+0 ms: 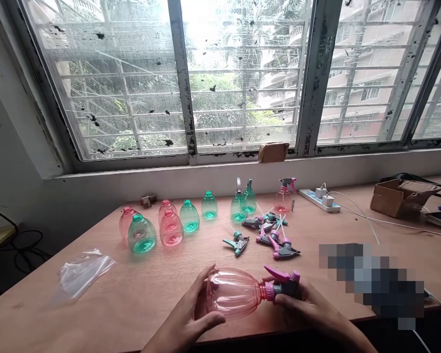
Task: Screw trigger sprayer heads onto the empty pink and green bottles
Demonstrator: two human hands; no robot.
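Note:
A clear pink spray bottle (235,292) lies sideways between my hands over the near table edge. My left hand (191,309) is wrapped round its base, thumb below and fingers behind. At the other end my right hand (305,304) grips the dark grey and pink spray head (282,284), which sits at the bottle's neck. Whether the collar is fully tight I cannot tell. Beyond them lie several loose spray heads with thin tubes, among them a green and grey one (237,243) and a pink and grey one (284,249).
Open-necked green bottles (142,235) and pink bottles (171,228) stand at the back left. Further right are bottles with heads, including a pink one (283,200). A plastic bag (84,274) lies left; a power strip (319,200), cables and a cardboard box (399,198) lie right.

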